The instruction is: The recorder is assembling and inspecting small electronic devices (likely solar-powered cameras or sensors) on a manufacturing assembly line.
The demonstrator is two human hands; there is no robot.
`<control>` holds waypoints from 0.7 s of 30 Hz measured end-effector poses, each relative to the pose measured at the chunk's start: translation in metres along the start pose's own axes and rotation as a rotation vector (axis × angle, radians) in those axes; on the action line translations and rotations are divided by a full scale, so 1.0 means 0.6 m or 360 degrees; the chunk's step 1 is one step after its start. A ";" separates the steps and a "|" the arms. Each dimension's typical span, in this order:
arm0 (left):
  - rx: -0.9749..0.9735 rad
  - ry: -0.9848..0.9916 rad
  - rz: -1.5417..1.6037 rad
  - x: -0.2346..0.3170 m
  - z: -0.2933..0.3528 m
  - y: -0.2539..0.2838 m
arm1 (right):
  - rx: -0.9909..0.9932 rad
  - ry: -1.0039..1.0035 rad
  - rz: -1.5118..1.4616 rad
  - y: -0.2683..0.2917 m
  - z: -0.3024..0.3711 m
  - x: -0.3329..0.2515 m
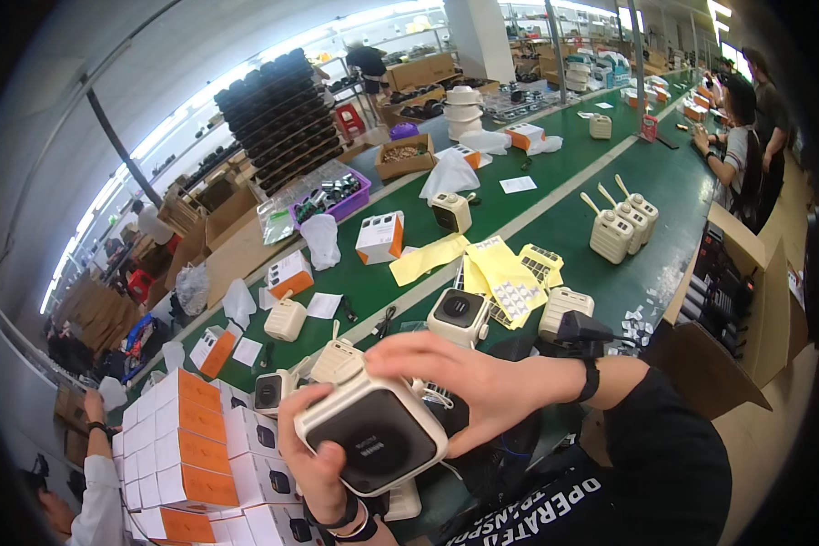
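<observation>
My left hand (323, 482) grips a cream box-shaped device (373, 440) with rounded corners and a black front panel. Its thumb presses on the black front, and the fingers wrap round the left side. From the right, my right hand (487, 387) reaches over the device's top edge with bent fingers, its thumb near the right side. The device is tilted, front toward me. Just beyond it sit similar cream devices: one with a dark face (460, 312), one at the left (271, 391), and another on the right (567, 311).
White-and-orange boxes (177, 446) are stacked at left. Yellow sticker sheets (505, 282) lie mid-table. Three strapped cream devices (623, 221) stand farther right. An open carton (728, 300) of black items is at right. Another person's arm (96, 455) shows lower left; co-workers sit far right.
</observation>
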State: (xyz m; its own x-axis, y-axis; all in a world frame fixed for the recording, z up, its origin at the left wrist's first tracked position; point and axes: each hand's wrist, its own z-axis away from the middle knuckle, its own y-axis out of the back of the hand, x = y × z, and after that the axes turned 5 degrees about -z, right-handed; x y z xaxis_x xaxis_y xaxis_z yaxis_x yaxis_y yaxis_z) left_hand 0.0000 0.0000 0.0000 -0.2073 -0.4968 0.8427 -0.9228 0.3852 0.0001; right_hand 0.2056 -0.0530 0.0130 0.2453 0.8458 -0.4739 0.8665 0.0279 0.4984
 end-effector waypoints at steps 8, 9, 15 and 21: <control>0.0191 0.0284 0.0349 0.017 -0.001 -0.015 | 0.0170 -0.0418 -0.0553 -0.018 -0.010 -0.004; 0.0202 0.0281 0.0375 0.015 -0.002 -0.011 | 0.0165 -0.0419 -0.0557 -0.023 -0.011 -0.002; 0.0240 0.0163 0.0281 0.028 0.000 0.003 | 0.0310 -0.0468 -0.1155 -0.047 -0.013 0.016; 0.0311 0.0076 0.0325 0.019 0.003 -0.005 | 0.0429 -0.0837 -0.1636 -0.058 -0.020 0.006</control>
State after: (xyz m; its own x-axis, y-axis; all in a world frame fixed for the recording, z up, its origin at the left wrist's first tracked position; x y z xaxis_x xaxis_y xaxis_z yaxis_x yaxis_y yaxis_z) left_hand 0.0001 -0.0084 0.0088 -0.3842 -0.3852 0.8390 -0.9095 0.3139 -0.2724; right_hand 0.1708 -0.0443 0.0027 -0.5255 0.1674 -0.8342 0.8096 0.3998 -0.4297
